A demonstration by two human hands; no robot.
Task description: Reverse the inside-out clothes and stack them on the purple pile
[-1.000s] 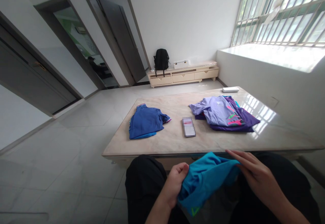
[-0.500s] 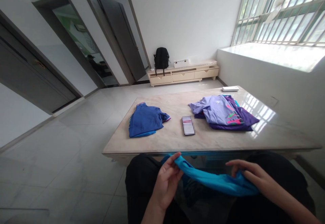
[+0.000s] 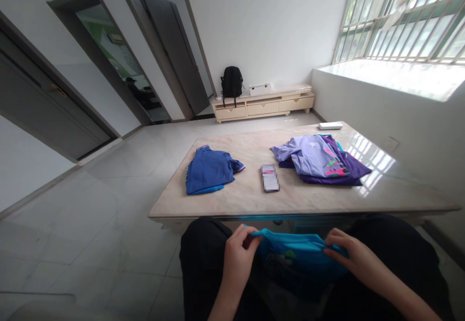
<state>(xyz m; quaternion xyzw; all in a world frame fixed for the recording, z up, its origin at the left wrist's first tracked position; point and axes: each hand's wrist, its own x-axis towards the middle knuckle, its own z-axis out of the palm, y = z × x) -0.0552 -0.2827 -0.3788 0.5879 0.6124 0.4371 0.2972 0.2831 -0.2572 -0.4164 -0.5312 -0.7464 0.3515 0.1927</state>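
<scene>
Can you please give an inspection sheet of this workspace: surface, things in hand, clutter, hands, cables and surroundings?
Surface: marble table, glossy, window glare on the right part.
Things in hand: teal shirt, held over the lap below the table edge.
Clutter: folded blue shirt on the left; phone in the middle; purple clothes in a loose pile on the right; white box at the far corner.
Hands: left hand and right hand each grip one end of the teal shirt.
Cables: nothing seen.
Surroundings: backpack on a low cabinet; barred window; open doors on the left.
</scene>
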